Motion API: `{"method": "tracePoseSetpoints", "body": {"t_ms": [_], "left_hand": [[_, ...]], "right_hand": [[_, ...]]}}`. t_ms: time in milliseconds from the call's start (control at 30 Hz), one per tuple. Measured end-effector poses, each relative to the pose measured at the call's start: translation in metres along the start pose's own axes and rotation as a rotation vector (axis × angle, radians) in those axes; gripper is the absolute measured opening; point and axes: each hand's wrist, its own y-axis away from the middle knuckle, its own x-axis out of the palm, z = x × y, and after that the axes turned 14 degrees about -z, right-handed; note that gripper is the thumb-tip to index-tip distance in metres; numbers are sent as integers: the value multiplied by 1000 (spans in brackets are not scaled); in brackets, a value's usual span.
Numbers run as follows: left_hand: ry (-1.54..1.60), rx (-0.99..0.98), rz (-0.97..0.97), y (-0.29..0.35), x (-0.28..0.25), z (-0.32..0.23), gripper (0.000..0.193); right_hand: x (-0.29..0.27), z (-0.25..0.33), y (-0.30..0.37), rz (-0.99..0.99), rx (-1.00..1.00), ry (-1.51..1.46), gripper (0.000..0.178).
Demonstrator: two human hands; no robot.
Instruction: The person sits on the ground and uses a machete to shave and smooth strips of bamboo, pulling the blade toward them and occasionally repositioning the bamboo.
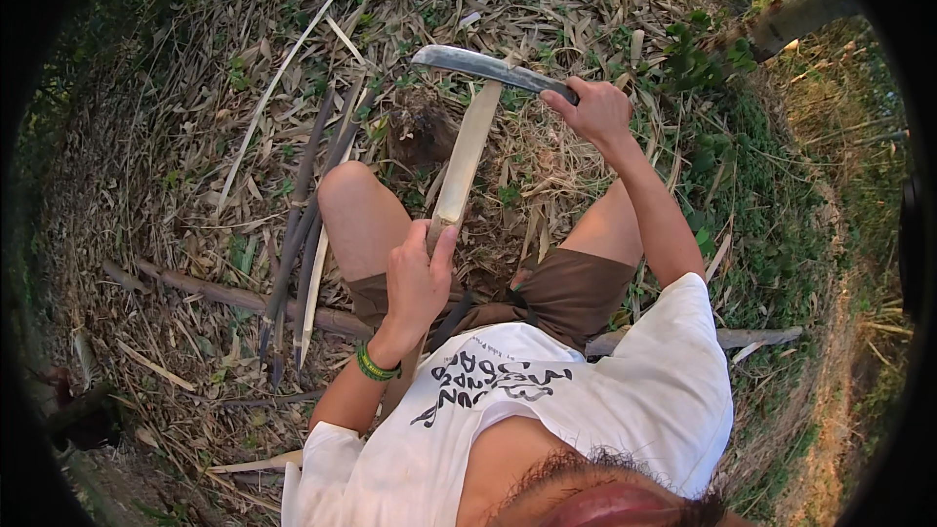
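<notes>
My left hand (418, 278) is closed round the lower part of a pale split bamboo strip (467, 158), which slants up and away from me between my knees. In my right hand (600, 115) is the handle end of a machete (473, 63) with a long, slightly curved grey blade. The blade lies crosswise at the strip's far end and appears to touch it; how deep the edge sits cannot be made out. The strip's near end runs back past my left wrist, partly hidden by the hand and forearm.
Dark bamboo poles (301, 210) and pale strips lie left of my left knee, across a brown branch (210, 291). A long thin strip (278, 78) lies farther left. A dark stump-like clump (422, 129) stands beyond my knees. Tree trunks (795, 18) rise at far right; dry leaves cover the ground.
</notes>
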Motion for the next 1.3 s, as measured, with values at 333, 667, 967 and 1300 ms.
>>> {"method": "tracePoseSetpoints", "body": {"t_ms": [333,667,967,1300], "left_hand": [[286,-362,28,3,-17,17,27],[651,-548,328,-64,4,18,32],[1120,-795,735,-82,2,25,34],[1196,-794,981,-69,-20,54,41]], "right_hand": [[-20,-61,-21,66,627,-103,94],[-9,86,39,167,388,-806,71],[8,108,12,143,748,-1350,54],[-19,115,-17,-48,854,-1745,24]]}}
